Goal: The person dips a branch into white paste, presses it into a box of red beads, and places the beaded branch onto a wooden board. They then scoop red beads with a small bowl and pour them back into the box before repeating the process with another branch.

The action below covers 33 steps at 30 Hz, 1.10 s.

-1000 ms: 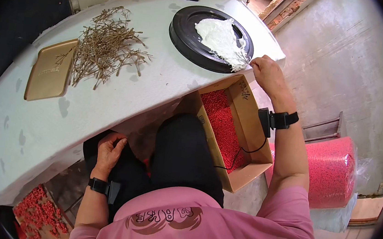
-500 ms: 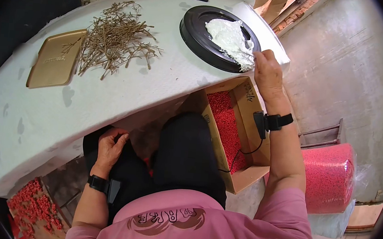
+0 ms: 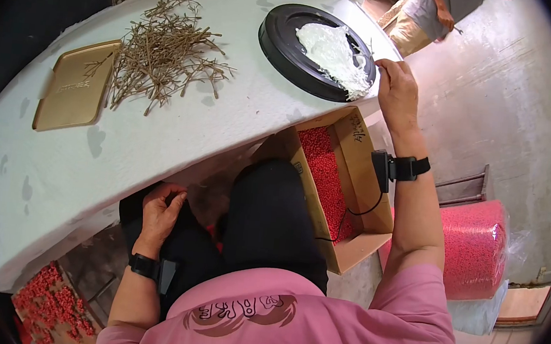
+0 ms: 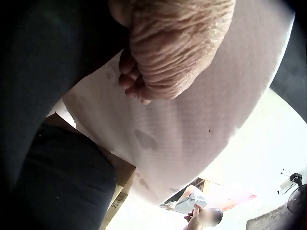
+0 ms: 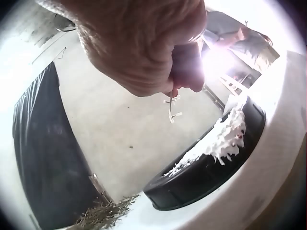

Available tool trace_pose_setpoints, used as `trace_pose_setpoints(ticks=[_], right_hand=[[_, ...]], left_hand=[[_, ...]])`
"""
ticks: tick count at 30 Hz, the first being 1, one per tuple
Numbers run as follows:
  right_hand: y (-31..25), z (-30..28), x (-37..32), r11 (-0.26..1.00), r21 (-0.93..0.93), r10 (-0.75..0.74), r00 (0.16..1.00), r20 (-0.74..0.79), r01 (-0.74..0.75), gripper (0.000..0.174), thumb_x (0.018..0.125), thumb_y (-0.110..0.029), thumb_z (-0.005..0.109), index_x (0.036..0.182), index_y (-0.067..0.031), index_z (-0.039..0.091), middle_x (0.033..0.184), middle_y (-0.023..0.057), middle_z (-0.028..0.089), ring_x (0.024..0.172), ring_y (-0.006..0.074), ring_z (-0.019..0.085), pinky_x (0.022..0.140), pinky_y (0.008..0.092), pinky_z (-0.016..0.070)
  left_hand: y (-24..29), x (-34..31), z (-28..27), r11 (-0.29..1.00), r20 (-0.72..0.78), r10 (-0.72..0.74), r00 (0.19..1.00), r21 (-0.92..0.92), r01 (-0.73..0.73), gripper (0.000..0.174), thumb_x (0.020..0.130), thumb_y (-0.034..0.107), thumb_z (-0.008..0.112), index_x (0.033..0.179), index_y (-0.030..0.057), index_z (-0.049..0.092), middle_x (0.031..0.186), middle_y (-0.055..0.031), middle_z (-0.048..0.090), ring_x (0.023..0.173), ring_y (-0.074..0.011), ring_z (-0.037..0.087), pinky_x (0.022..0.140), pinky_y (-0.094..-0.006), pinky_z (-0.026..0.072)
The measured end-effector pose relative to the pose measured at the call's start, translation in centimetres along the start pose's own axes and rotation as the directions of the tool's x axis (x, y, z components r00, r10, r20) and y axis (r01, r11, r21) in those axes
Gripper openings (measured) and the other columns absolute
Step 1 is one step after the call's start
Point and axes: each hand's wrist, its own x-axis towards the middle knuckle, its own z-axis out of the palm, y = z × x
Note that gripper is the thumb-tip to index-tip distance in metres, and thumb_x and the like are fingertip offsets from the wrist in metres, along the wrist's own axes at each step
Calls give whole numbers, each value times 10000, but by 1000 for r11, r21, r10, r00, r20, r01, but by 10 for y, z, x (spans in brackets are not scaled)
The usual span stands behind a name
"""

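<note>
My right hand (image 3: 399, 94) pinches a thin branched twig (image 5: 171, 109), its tips coated in white, just off the right rim of a round black lid (image 3: 280, 56). A thick mass of white paste (image 3: 330, 51) is spread over that lid, reaching its near edge. Loosely curled, my left hand (image 3: 160, 214) rests on my thigh beside the table edge and shows nothing in its fingers. Left of the lid lies a heap of brown twigs (image 3: 163, 62), partly over a gold tray (image 3: 70, 96).
A cardboard box (image 3: 368, 244) of small red beads (image 3: 327, 183) sits by my right leg. Beyond my right arm stands a clear bag (image 3: 474, 247) of red beads. More red pieces (image 3: 54, 303) lie at lower left. Another person (image 3: 423, 17) is beyond the table.
My right hand has lifted away from the paste and moved slightly right, with the twig now clear of it. Another person has come into view at the back. The left hand has stayed put.
</note>
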Motion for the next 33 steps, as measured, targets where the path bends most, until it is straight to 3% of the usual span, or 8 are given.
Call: trace_pose_setpoints(ticks=[3,10,13,16,21,25,29,33], right_hand=[[5,15,-5,999,5,47,988,147,-48,128,916,-68,558,929,-47,684,916,173,658,873,352,655,798,438,526],[13,5,-16,991,-134,45,928,370,6,140,923,-107,579,945,-46,703,905,178,668,869,364,657,805,428,523],[14,-6,-14,975,-207,161,883,441,-75,171,909,-126,555,951,-54,705,947,185,672,926,353,660,862,435,518],[20,-15,-11,976,-197,170,889,426,-93,183,911,-133,555,965,-55,711,952,192,674,934,359,658,862,437,518],[14,-7,-10,985,-161,69,994,85,-55,145,909,-139,585,917,-53,702,868,164,658,844,349,651,782,438,527],[9,10,-18,993,-38,113,982,149,-108,142,908,-135,585,902,-47,697,872,177,653,865,363,649,807,442,523],[12,9,-25,990,-131,85,947,310,-46,149,909,-133,584,886,-28,687,875,184,652,875,361,650,821,439,523],[13,-4,-25,978,-208,93,951,296,-31,132,899,-119,592,892,-29,687,874,178,652,865,352,652,803,436,528]], left_hand=[[-1,0,0,1000,0,-18,1000,-26,18,75,904,43,679,969,10,698,769,0,633,706,-68,540,649,-236,449],[-9,2,0,999,9,-16,1000,-50,17,85,912,51,669,978,6,696,786,-11,651,724,-79,558,670,-240,461],[-2,2,-2,996,32,-64,997,-66,66,96,925,64,653,981,-7,686,809,-11,648,754,-85,561,700,-240,462],[-2,1,-2,995,33,-63,997,-76,65,104,930,65,641,985,-13,681,820,-12,643,765,-87,561,713,-240,462],[1,0,-3,996,21,-34,999,-78,36,106,927,54,632,991,-15,681,823,-17,641,762,-90,563,710,-242,463],[-1,1,-1,996,5,-29,1000,-81,29,94,918,40,645,986,-7,690,817,-21,655,755,-93,574,702,-243,470],[1,0,-1,997,3,-31,1000,-65,32,87,914,36,653,980,-1,694,804,-21,655,747,-94,576,697,-244,472],[-5,1,1,998,-2,-21,1000,-66,21,84,912,41,657,975,-1,693,797,-16,646,741,-93,571,692,-246,470]])
